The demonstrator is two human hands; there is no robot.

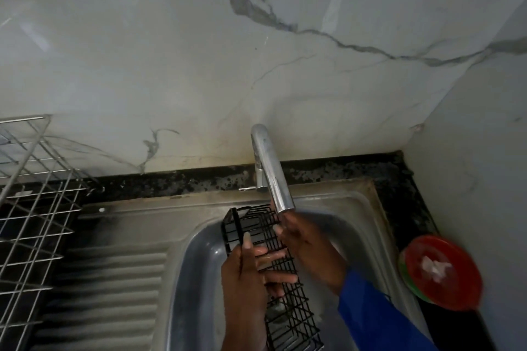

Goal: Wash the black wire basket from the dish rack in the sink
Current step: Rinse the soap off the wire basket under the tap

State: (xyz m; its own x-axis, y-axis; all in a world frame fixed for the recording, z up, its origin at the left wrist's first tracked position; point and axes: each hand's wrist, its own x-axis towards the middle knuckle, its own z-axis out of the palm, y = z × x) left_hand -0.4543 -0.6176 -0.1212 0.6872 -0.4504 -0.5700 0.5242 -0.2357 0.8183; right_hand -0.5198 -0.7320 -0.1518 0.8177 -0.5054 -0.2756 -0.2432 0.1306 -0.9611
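Note:
A long black wire basket (pixel 288 310) hangs over the steel sink (pixel 196 253), tilted with its far end up under the chrome tap (pixel 271 171). My left hand (pixel 248 273) holds it from the left, thumb along the rim and fingers reaching through the inside. My right hand (pixel 305 245) grips the basket's right side near the tap's spout. A blue sleeve covers my right forearm. The basket's near end runs out of the picture's bottom edge.
A silver wire dish rack (pixel 31 199) stands at the left on the ribbed draining board (pixel 114 288). Red and green plastic lids (pixel 445 273) lie on the dark counter right of the sink. A marble wall rises behind and at the right.

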